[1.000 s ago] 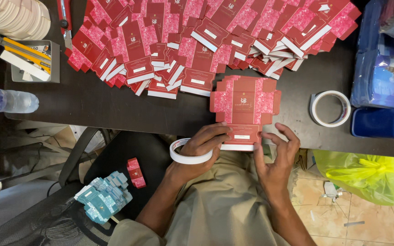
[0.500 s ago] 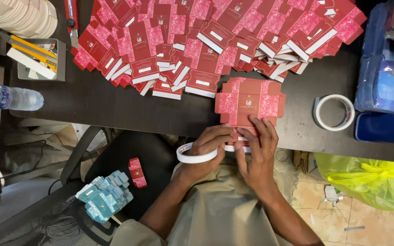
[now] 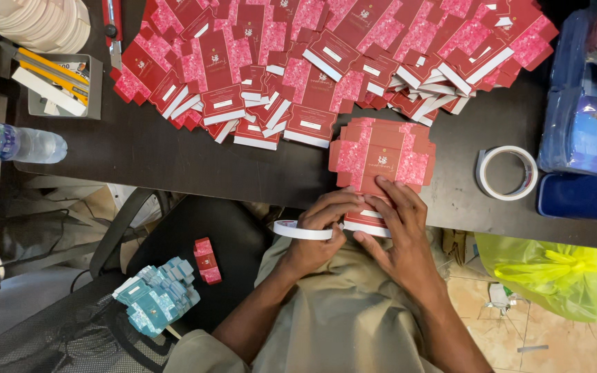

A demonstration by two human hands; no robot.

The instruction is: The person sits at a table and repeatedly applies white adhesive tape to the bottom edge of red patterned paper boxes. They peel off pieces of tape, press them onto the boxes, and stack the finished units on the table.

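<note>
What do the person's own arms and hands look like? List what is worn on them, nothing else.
Both forearms are bare up to about the elbow. The left hand and the right hand wear no gloves, and no rings, watch or bracelets can be seen. No sleeve reaches the forearms. The only clothing in view is khaki-olive woven fabric between the arms.

The right hand [image 3: 399, 231] now lies flat across the lower flap of the flat red carton [image 3: 381, 162] at the table edge; a second ago it gripped that flap from the right side, fingers curled at its end. The left hand [image 3: 319, 231], wearing a tape roll [image 3: 302, 230], has drawn closer, so the fingers of both hands now meet on the flap.
</note>
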